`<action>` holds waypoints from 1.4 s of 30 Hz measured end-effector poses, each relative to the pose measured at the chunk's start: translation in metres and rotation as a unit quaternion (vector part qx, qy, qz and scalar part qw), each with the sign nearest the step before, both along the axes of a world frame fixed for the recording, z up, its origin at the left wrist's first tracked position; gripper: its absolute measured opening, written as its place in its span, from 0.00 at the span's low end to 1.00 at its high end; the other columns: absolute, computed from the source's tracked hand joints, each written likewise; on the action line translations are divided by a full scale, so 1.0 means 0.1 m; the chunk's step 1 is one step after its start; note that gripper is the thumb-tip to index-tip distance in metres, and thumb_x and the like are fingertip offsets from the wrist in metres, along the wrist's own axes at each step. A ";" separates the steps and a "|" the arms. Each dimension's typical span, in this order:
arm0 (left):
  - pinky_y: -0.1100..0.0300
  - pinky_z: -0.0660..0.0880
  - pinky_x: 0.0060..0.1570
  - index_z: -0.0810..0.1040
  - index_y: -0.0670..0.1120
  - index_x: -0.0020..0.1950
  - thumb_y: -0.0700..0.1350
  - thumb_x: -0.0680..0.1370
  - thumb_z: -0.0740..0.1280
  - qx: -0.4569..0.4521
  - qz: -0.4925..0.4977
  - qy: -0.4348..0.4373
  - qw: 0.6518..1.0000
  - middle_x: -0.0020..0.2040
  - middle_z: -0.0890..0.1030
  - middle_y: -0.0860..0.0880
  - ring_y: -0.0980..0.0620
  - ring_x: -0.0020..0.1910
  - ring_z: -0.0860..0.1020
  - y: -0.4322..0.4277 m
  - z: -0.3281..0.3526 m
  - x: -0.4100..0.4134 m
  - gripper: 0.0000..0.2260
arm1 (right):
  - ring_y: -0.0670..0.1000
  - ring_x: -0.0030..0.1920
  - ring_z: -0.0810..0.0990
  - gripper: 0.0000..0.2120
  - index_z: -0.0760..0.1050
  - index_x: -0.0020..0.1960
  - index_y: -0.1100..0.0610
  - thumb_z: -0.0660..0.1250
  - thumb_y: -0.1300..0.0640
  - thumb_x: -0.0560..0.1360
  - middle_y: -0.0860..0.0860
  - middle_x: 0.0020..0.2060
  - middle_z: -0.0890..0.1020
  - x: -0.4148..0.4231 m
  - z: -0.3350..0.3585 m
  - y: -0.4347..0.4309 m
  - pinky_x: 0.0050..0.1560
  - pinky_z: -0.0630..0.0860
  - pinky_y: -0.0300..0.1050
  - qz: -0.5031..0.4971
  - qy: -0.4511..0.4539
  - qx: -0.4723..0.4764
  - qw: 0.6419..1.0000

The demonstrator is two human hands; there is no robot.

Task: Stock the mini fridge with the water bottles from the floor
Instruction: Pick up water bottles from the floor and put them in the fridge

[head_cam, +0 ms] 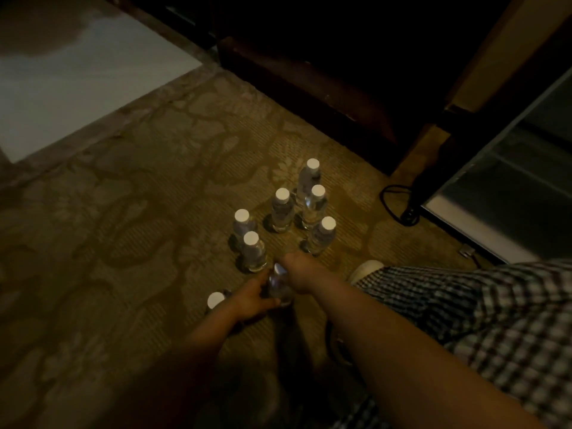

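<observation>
Several clear water bottles with white caps point(282, 209) stand in a loose cluster on the patterned carpet. Nearest to me, one water bottle point(278, 287) is held between both hands. My left hand point(252, 297) wraps its lower body from the left. My right hand point(298, 272) curls against its top from the right, hiding the cap. Another bottle's cap point(215, 299) shows just behind my left wrist. The mini fridge point(483, 193) stands at the right edge, with its pale frame and dim shelves visible.
A dark wooden cabinet point(309, 75) runs along the back. A black cable point(394, 205) loops on the carpet beside the fridge. A pale shoe point(366, 269) and my checked clothing point(464, 308) lie at the right. White flooring point(77, 88) borders the carpet at upper left.
</observation>
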State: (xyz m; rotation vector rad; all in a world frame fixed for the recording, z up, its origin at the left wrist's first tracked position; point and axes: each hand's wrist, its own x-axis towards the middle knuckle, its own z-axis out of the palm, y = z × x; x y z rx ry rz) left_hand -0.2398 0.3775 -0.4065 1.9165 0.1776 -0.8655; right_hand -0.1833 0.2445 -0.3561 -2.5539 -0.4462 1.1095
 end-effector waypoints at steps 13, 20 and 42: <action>0.66 0.73 0.52 0.70 0.52 0.65 0.46 0.69 0.74 -0.039 -0.039 -0.195 0.979 0.55 0.76 0.56 0.56 0.58 0.74 -0.57 1.06 0.59 0.26 | 0.55 0.65 0.71 0.20 0.66 0.68 0.57 0.59 0.52 0.79 0.55 0.66 0.71 0.42 1.32 -0.89 0.54 0.65 0.44 0.001 -0.104 0.081 0.991; 0.56 0.78 0.54 0.76 0.59 0.51 0.65 0.56 0.75 -0.083 -0.094 -0.284 0.951 0.49 0.83 0.54 0.58 0.50 0.81 -1.23 1.69 0.81 0.26 | 0.52 0.49 0.71 0.16 0.68 0.62 0.58 0.58 0.50 0.79 0.47 0.43 0.72 0.22 2.02 -1.67 0.46 0.65 0.45 -0.089 -0.214 0.103 0.967; 0.73 0.75 0.44 0.75 0.55 0.53 0.43 0.71 0.71 -0.175 -0.262 -0.343 0.885 0.50 0.80 0.55 0.63 0.49 0.78 -3.57 2.59 1.36 0.13 | 0.43 0.35 0.73 0.10 0.76 0.51 0.56 0.66 0.51 0.75 0.47 0.35 0.75 -0.02 2.67 -3.78 0.37 0.69 0.36 -0.340 -0.392 0.259 0.814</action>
